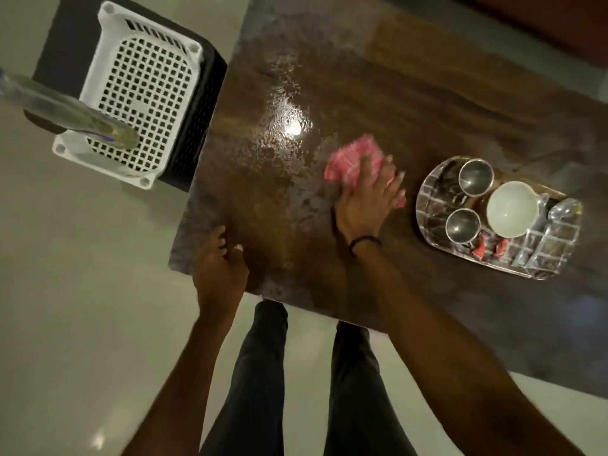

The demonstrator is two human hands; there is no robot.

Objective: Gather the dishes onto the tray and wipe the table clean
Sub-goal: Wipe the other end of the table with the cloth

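A pink checked cloth (350, 158) lies on the dark brown table (345, 77), and my right hand (365, 199) presses flat on it, fingers spread. To its right stands a shiny steel tray (434, 199) holding two steel cups (476, 177) (462, 225), a white bowl (511, 209), spoons and small wrappers. My left hand (218, 261) grips the table's near left corner. The tabletop around the cloth looks wet and shiny.
A black and white perforated box (141, 103) stands on the pale floor just left of the table. A clear bottle-like object (65, 110) pokes in from the left edge. My legs are below the table's near edge.
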